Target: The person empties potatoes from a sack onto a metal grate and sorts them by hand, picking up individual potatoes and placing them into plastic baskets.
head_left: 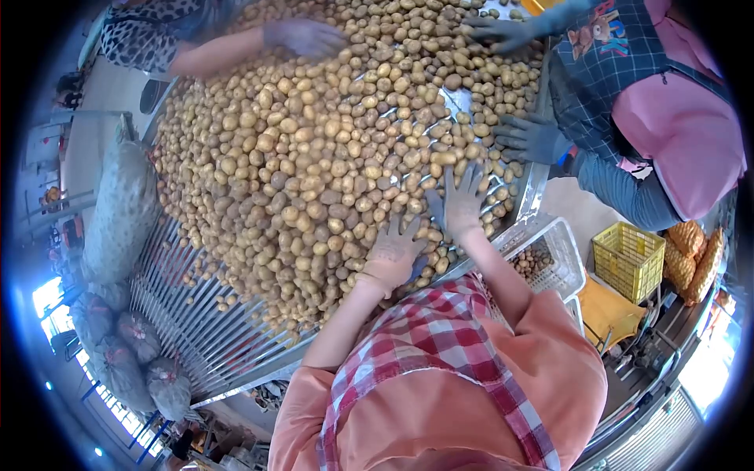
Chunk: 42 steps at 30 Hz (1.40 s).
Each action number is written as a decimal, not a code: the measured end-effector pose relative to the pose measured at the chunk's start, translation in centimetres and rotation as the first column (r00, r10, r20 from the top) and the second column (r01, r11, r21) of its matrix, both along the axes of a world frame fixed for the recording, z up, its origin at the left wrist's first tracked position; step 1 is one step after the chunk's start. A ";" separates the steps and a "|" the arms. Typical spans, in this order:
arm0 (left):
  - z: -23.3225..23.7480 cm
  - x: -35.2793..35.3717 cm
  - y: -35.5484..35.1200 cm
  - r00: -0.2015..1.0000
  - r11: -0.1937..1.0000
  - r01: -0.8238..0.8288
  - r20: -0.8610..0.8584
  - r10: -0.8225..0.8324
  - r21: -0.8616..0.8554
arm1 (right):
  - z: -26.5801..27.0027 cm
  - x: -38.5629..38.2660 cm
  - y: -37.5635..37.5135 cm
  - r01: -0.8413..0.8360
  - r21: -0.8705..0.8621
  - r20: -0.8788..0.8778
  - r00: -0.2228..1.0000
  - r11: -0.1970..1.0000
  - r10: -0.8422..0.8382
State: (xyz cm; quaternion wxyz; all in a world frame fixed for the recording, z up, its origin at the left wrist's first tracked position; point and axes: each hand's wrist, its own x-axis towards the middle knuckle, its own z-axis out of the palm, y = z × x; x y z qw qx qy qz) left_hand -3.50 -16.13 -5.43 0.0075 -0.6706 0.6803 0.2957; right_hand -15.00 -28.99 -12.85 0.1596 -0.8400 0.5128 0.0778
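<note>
A large heap of potatoes (298, 173) covers the slatted metal sorting table (184, 314) in front of me. My left hand (395, 250), in a pale glove with a dark patch near the wrist, rests on the near edge of the heap with fingers spread. To its right and slightly farther in, my right hand (461, 202) lies on potatoes, also gloved, its fingers stretched out. Neither palm's underside shows, but no potato is visibly gripped by either hand.
Across the table a co-worker's gloved hand (306, 38) reaches over the heap. Another co-worker's gloved hands (534, 140) are at the right side. A white crate (561, 255) holding small potatoes, a yellow crate (628, 259) and net sacks (695, 263) stand right; full sacks (122, 208) stand left.
</note>
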 end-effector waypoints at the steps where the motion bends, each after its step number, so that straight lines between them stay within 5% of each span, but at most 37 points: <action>1: 0.3 0.0 0.1 1.000 1.000 0.001 -0.010 -0.001 -0.016 | 0.0 1.1 -1.0 -0.007 0.007 -0.003 1.000 1.000 0.007; 6: 2.4 0.3 -0.5 0.998 0.995 0.004 -0.056 0.001 0.097 | -1.8 5.5 -8.4 -0.099 -0.216 0.015 0.994 0.971 0.105; 8: 2.5 1.5 -1.3 0.997 0.999 0.041 -0.065 -0.040 0.011 | -1.0 7.3 -10.9 -0.097 -0.232 0.022 0.994 0.968 0.104; 10: 3.8 3.0 -1.7 0.992 0.999 -0.032 -0.119 0.033 0.004 | 0.5 8.7 -12.6 -0.112 -0.065 -0.048 0.993 0.992 0.109; 12: 3.6 4.1 -1.2 0.979 0.944 -0.190 0.017 0.202 -0.268 | 3.1 9.0 -11.9 -0.122 -0.072 -0.062 0.991 0.990 0.118; 14: 4.0 5.8 -1.6 0.960 0.912 -0.154 0.161 0.229 -0.380 | 6.9 8.5 -8.9 -0.344 -0.146 0.061 0.933 0.928 0.355; 16: 3.3 7.4 -2.6 0.899 0.842 -0.046 0.346 0.270 -0.537 | 5.6 7.9 -6.2 -0.378 0.122 0.201 0.915 0.918 0.350; 19: 0.9 9.0 -4.4 0.912 0.894 -0.089 0.324 0.250 -0.438 | 4.3 7.5 -2.5 -0.295 0.362 0.107 0.955 0.884 0.276; 21: 1.0 8.7 -5.6 0.930 0.974 -0.158 0.307 0.202 -0.164 | 2.7 7.1 -1.6 -0.354 0.090 0.254 0.912 0.931 0.322; 25: 1.6 8.0 -5.0 0.897 0.959 -0.206 0.354 0.265 -0.197 | 2.1 7.2 -3.3 -0.365 0.291 0.361 0.898 0.884 0.252; 28: 3.0 8.3 -3.5 0.925 0.942 -0.311 0.188 0.331 -0.127 | 1.9 7.7 -4.1 -0.372 0.475 0.364 0.908 0.797 0.207; 32: 1.8 6.7 -0.5 0.937 0.941 -0.325 0.103 0.334 -0.099 | 2.3 7.8 -4.4 -0.408 0.487 0.353 0.901 0.772 0.253; 39: 1.6 3.1 1.8 0.918 0.917 -0.396 0.010 0.396 0.045 | 5.2 1.1 -3.5 -0.281 0.624 0.447 0.894 0.729 -0.038; 42: 1.6 2.7 1.9 0.929 0.927 -0.370 0.007 0.371 -0.064 | 5.6 -3.2 -4.0 -0.262 0.708 0.532 0.808 0.655 -0.252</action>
